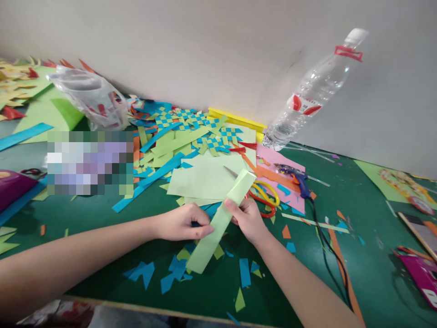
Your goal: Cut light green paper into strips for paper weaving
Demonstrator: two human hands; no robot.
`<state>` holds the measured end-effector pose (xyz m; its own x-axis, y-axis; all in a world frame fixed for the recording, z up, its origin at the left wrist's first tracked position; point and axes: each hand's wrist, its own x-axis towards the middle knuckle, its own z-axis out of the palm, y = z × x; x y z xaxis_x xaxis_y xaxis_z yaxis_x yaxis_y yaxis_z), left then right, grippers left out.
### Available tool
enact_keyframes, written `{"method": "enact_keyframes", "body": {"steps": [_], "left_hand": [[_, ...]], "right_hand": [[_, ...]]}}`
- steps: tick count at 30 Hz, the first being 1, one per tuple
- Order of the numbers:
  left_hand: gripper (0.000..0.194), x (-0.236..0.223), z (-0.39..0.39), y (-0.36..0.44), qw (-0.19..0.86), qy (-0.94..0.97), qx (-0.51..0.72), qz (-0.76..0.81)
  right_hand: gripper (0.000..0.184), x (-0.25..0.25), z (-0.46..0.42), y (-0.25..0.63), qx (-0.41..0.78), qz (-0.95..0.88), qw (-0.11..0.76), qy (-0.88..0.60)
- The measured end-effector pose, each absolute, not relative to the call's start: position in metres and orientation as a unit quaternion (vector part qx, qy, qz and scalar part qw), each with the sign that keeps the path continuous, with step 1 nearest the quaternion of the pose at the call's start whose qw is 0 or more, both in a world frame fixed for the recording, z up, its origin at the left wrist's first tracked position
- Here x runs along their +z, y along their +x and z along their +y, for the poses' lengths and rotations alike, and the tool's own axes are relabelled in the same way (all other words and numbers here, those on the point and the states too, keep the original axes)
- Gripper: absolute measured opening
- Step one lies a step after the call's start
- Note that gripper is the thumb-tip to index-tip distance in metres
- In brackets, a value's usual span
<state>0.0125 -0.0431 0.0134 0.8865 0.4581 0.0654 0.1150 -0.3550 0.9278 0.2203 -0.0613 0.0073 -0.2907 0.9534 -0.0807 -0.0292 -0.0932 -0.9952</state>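
Note:
A folded light-green paper strip [223, 217] slants between my two hands above the table. My left hand [187, 222] is closed, its thumb and fingers pinching the strip's left edge. My right hand [250, 217] grips the strip's upper half with the thumb on top; its other fingers are behind the paper. Just beyond the right hand lie scissors with yellow and red-orange handles [273, 195], their blades partly covered by the strip. Pale green sheets [200, 175] lie behind the hands. Blue paper scraps [244, 272] and green ones are scattered on the table below the strip.
Woven blue-green paper pieces [215, 145] and loose strips heap at the back. A clear plastic bottle [310, 100] stands by the wall. A blue glue gun [302, 182] lies right on pink paper [293, 205], its cord running forward. A plastic bag [92, 98] stands back left on the green table [112, 241].

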Motion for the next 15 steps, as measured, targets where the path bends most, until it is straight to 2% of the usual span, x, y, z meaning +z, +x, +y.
{"method": "enact_keyframes", "body": {"steps": [8,15], "left_hand": [[0.043,0.0152,-0.0424,0.0123,0.539,0.809,0.167,0.165],[0.041,0.0112,-0.0427,0.0117,0.526,0.820,0.179,0.136]], "right_hand": [[0.054,0.0063,-0.0624,0.2203,0.565,-0.554,0.408,-0.456],[0.054,0.0067,-0.0597,0.2201,0.604,-0.499,0.438,-0.441]]}}
